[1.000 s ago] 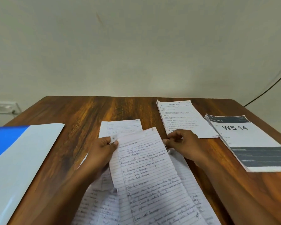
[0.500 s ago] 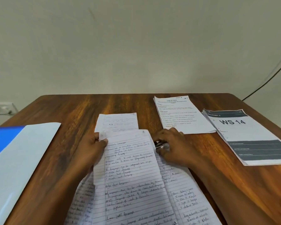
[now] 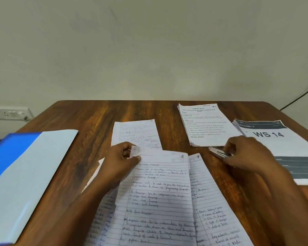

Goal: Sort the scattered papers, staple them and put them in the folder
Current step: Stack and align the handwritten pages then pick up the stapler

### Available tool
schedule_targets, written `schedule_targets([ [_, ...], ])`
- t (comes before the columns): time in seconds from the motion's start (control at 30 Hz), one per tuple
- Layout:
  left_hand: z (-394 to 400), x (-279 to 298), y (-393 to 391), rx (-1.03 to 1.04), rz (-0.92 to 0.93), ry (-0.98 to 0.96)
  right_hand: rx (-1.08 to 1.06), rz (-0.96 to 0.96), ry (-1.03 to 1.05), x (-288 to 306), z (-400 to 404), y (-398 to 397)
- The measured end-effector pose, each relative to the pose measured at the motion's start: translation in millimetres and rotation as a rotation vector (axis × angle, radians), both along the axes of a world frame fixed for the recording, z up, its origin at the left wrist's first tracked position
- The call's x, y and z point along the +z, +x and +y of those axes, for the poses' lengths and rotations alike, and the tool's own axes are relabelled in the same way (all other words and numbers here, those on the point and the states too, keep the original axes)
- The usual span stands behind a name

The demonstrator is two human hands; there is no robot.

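Pinching the folded top-left corner of a handwritten lined sheet (image 3: 160,196), the left hand (image 3: 122,161) has thumb and fingers (image 3: 127,148) curled tight on the paper, right at the middle of the wooden worktop (image 3: 89,118). Under that sheet more lined pages (image 3: 213,206) fan out to both sides, and one further handwritten page (image 3: 135,134) lies flat just beyond the left hand. Over on the right, the right hand (image 3: 247,154) grips a small silver stapler (image 3: 219,153), fingers curled round it, low over the wood beside the pages. Behind it sits a printed task sheet stack (image 3: 205,124), and a "WS 14" booklet (image 3: 276,139) lies at far right. The blue and white folder (image 3: 30,167) rests on the left edge, well apart from the papers.
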State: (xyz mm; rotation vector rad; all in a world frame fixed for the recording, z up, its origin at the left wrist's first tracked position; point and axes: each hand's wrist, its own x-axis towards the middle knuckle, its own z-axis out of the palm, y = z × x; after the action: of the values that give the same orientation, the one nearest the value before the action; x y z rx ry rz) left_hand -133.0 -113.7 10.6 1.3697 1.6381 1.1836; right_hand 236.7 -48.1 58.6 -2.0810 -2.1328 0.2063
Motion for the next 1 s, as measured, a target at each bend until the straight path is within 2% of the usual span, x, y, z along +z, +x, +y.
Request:
schedule_targets([
  [0.13,1.2,-3.3,-0.6,-0.024,-0.042,0.043,-0.069,0.018,-0.103,0.8,2.4,4.1],
  [0.23,1.6,-5.1,-0.9,-0.056,-0.081,0.088,-0.046,0.037,0.046,0.1,0.5,-4.6],
  [0.3,2.6,-6.2,-1.0,-0.04,-0.088,0.11,0.002,0.254,0.141,2.6,-6.1,-21.5],
  [0.4,3.7,-8.0,-1.2,-0.004,-0.07,0.166,0.12,0.66,-0.023,7.9,-22.0,-56.0],
  [0.5,5.0,-10.6,0.4,0.045,-0.08,0.223,0.24,0.719,-0.24,7.7,-34.0,-78.3],
  [0.63,4.5,-10.4,5.0,0.066,-0.123,0.253,0.24,0.844,-0.361,-1.9,-35.3,-86.5],
  [0.8,-1.7,0.8,13.4,-0.01,-0.231,0.274,0.301,1.022,-0.3,6.1,-28.9,-67.8],
  [0.9,-6.7,7.6,16.2,-0.124,-0.319,0.191,0.274,1.167,-0.201,13.7,-21.0,-40.5],
  [1.0,-6.4,4.5,12.8,-0.291,-0.235,0.158,0.23,1.344,-0.165,10.5,-9.1,-12.8],
])
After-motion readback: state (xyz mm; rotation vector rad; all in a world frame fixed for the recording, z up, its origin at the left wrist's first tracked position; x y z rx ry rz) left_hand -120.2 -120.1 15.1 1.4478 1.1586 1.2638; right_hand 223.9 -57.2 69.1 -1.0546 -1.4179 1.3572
